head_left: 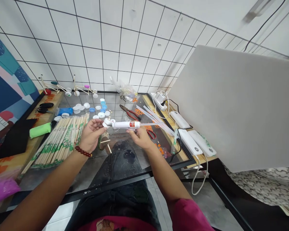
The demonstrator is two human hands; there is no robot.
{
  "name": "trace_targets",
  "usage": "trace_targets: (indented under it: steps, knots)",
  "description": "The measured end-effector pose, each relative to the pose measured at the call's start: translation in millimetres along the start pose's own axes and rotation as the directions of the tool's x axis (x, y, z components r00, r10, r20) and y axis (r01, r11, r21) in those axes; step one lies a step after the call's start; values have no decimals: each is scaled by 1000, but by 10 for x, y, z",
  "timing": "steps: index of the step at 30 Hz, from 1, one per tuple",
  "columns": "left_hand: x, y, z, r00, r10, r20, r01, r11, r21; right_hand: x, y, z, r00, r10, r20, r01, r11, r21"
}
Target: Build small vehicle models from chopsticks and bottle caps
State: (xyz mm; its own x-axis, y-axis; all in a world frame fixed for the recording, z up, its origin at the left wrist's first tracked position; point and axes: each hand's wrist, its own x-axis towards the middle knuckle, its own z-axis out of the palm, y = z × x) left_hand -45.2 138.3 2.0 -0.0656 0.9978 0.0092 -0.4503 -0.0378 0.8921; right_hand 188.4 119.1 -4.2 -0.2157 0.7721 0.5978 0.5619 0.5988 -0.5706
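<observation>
My right hand (141, 138) is wrapped round the handle of a white hot glue gun (122, 125), which lies level and points left. A clear glue stick (150, 124) juts from its rear end. With fingertips and thumb, my left hand (93, 133) pinches white bottle caps (108, 121); how many is hard to tell. The gun's nozzle meets or nearly meets these caps. Short wooden stick pieces (109, 148) are just below, on the dark glass tabletop (121, 175).
Bundled disposable chopsticks (60, 141) lie left, with loose blue and white caps (104, 106) behind. Red-handled pliers (130, 112) and several glue sticks (156, 120) are right of centre. Small stick models (80, 87) stand by the wall. White power banks (189, 141) with cables line the right edge.
</observation>
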Motion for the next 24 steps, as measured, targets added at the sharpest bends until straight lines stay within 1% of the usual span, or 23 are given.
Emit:
trace_targets:
  steps: [4, 12, 20, 24]
  knots:
    - [-2, -18, 0, 1000, 30, 5, -30, 997, 72, 2, 4, 0, 1000, -21, -19, 21, 1000, -21]
    - [10, -42, -3, 999, 40, 36, -43, 995, 95, 15, -5, -1, 998, -49, -26, 48, 998, -30]
    - [25, -51, -16, 999, 40, 4, -41, 996, 76, 4, 19, 11, 999, -31, -12, 31, 999, -39]
    - [56, -59, -28, 1000, 21, -21, -21, 1000, 16, 4, 26, 15, 999, -40, -19, 39, 999, -36]
